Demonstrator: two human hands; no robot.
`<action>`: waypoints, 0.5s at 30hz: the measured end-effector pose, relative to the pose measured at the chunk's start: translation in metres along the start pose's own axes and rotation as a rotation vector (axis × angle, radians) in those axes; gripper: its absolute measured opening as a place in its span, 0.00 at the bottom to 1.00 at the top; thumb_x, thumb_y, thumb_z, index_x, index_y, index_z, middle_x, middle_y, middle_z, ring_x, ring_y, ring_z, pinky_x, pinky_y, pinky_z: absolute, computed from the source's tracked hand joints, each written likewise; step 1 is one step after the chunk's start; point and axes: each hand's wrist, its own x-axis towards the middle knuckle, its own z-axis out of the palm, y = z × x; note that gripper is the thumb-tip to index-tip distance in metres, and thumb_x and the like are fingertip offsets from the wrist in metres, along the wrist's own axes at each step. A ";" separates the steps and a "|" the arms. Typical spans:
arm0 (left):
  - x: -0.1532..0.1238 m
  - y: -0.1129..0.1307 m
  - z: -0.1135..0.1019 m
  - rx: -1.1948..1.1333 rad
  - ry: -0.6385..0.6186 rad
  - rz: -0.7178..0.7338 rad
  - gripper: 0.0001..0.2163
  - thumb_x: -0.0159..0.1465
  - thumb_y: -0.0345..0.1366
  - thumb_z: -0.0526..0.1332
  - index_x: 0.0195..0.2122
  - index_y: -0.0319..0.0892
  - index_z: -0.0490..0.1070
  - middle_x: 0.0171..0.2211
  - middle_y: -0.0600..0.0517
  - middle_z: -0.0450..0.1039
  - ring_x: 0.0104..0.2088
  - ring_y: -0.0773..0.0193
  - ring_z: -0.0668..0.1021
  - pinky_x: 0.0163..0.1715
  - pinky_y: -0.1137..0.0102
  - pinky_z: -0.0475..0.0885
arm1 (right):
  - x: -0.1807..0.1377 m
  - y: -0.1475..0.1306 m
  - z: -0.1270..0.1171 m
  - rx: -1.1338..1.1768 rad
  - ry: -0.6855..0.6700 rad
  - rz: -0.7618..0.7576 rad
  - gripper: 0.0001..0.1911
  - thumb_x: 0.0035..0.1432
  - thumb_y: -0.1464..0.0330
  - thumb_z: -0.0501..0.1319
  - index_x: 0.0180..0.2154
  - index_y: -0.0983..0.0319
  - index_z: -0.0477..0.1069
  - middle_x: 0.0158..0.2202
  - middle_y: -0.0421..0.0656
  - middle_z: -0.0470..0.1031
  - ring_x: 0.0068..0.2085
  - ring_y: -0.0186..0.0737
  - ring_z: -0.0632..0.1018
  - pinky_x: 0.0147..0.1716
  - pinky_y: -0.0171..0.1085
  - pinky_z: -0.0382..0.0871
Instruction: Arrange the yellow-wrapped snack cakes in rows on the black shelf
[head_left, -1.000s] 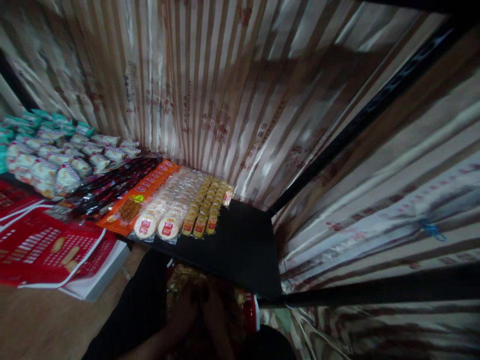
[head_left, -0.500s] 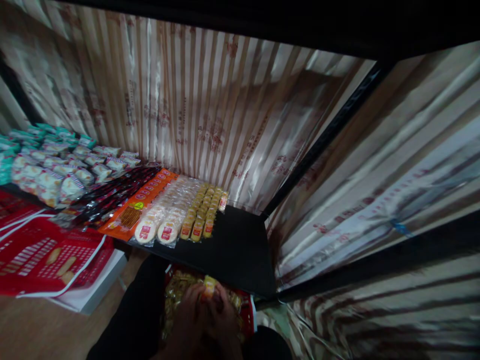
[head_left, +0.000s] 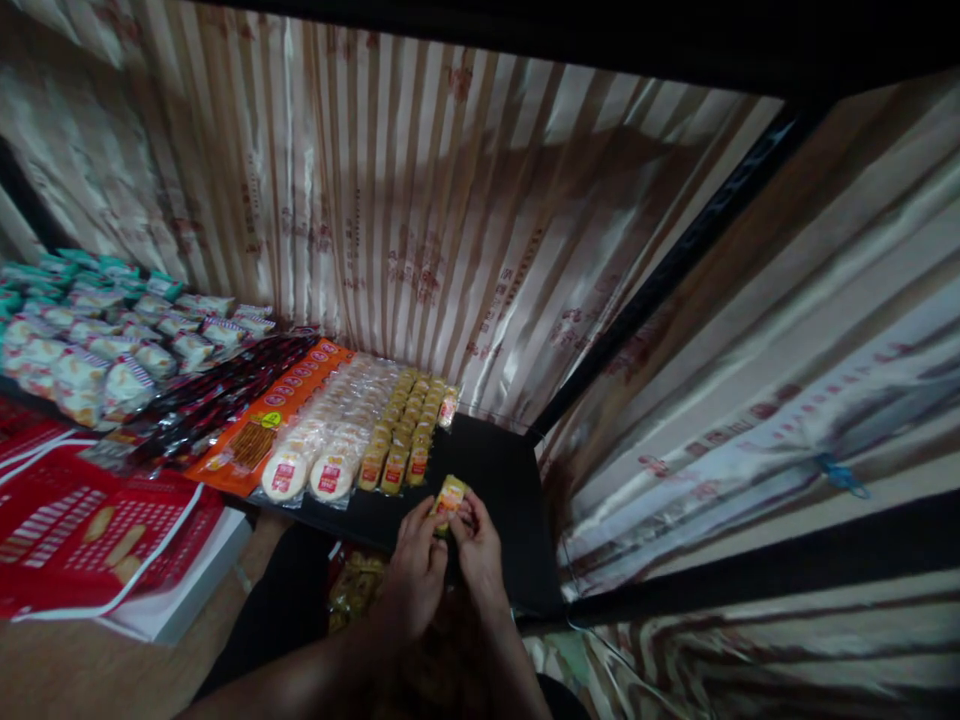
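A big shiny striped cloth [head_left: 420, 200] hung behind and beside everything, like a wall. In front of it lay a flat black shelf [head_left: 510, 465]. Its right part was bare, and the rest was full of snacks.

A red and white bag [head_left: 90, 510] lay low on the left, below the shelf's edge.

The snacks lay flat in rows, side by side, so each front faced up and was easy to see. Far left were puffy white and teal packets [head_left: 82, 340]. Next came dark packets [head_left: 225, 385], then a long orange pack [head_left: 277, 410], then round white crackers [head_left: 330, 430]. Last came two thin rows of yellow packets [head_left: 405, 425], just beside the bare part of the shelf.

Down low, under the shelf's front edge, sat a heap of gold wrapped snacks [head_left: 352, 590], close to the person's arms.

The left hand [head_left: 420, 565] and the right hand [head_left: 480, 550] were together over the front of the shelf, near the end of the yellow rows. Both hands pinched one small yellow packet [head_left: 450, 495] with their fingertips, one hand on each side. It was so little that only fingertips fit on it. It looked like the ones in the yellow rows.
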 end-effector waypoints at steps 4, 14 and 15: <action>0.040 0.000 0.024 -0.094 -0.080 -0.150 0.19 0.61 0.32 0.50 0.52 0.37 0.66 0.59 0.46 0.60 0.60 0.61 0.61 0.61 0.66 0.51 | 0.046 0.011 0.001 -0.063 0.064 -0.059 0.27 0.46 0.62 0.59 0.48 0.65 0.66 0.39 0.48 0.75 0.38 0.42 0.77 0.40 0.40 0.72; 0.108 -0.007 0.058 -0.307 -0.128 -0.238 0.22 0.65 0.36 0.48 0.61 0.39 0.54 0.65 0.49 0.45 0.64 0.65 0.50 0.63 0.69 0.44 | 0.123 0.025 0.013 -0.245 0.088 -0.140 0.23 0.48 0.63 0.56 0.47 0.62 0.69 0.39 0.45 0.76 0.38 0.42 0.76 0.41 0.40 0.69; 0.112 -0.006 0.058 -0.318 -0.131 -0.226 0.23 0.65 0.37 0.48 0.61 0.40 0.53 0.65 0.49 0.45 0.64 0.65 0.50 0.62 0.70 0.44 | 0.128 0.024 0.015 -0.241 0.084 -0.148 0.23 0.48 0.63 0.56 0.48 0.61 0.68 0.38 0.44 0.76 0.38 0.41 0.76 0.40 0.39 0.69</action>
